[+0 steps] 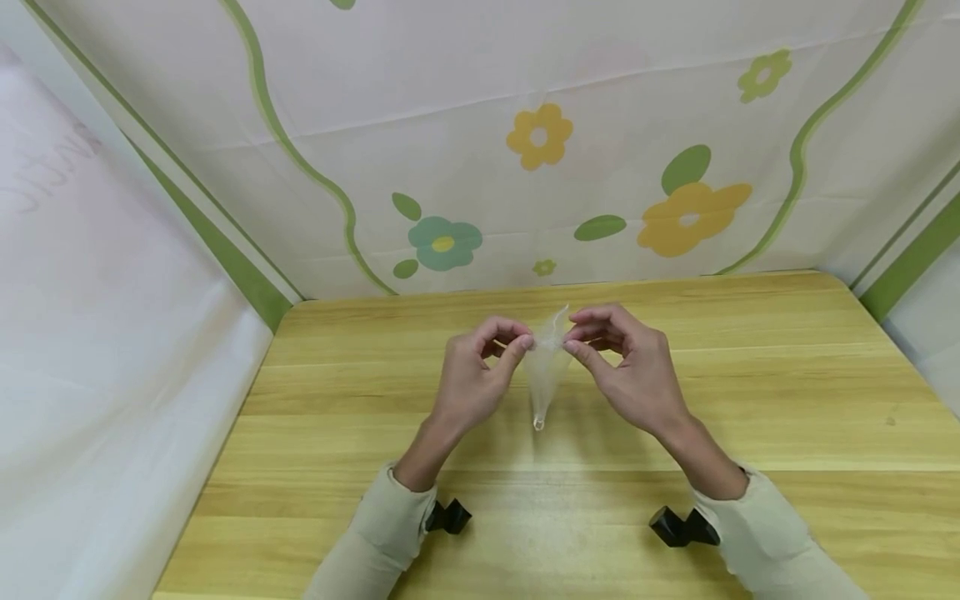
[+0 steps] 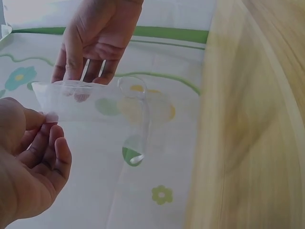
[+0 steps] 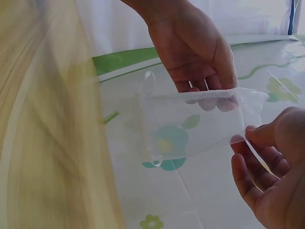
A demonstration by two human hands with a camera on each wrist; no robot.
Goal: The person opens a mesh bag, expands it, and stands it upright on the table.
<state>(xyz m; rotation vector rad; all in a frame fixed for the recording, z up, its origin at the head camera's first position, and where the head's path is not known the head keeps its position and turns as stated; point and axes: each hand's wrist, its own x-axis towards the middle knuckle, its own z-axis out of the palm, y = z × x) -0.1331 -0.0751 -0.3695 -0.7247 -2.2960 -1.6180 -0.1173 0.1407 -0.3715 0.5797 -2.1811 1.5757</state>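
A small sheer white mesh bag (image 1: 546, 371) hangs between the two hands, above the wooden tabletop, tapering toward its lower end in the head view. The left hand (image 1: 474, 375) pinches its left edge near the top between thumb and fingertips. On the opposite edge the right hand (image 1: 633, 367) pinches it the same way. In the left wrist view, a thin clear loop (image 2: 131, 88) sticks out at one lower corner of the bag, and a small whitish knot or loop (image 2: 137, 159) shows at the other. Several right-hand fingertips show through the mesh there.
The wooden table (image 1: 337, 492) lies beneath both hands. Behind it rises a white cloth (image 1: 450, 108) printed with flowers, and another white cloth (image 1: 112, 375) hangs on the left. Black wrist mounts (image 1: 448, 517) stick out from the beige sleeves (image 1: 390, 525).
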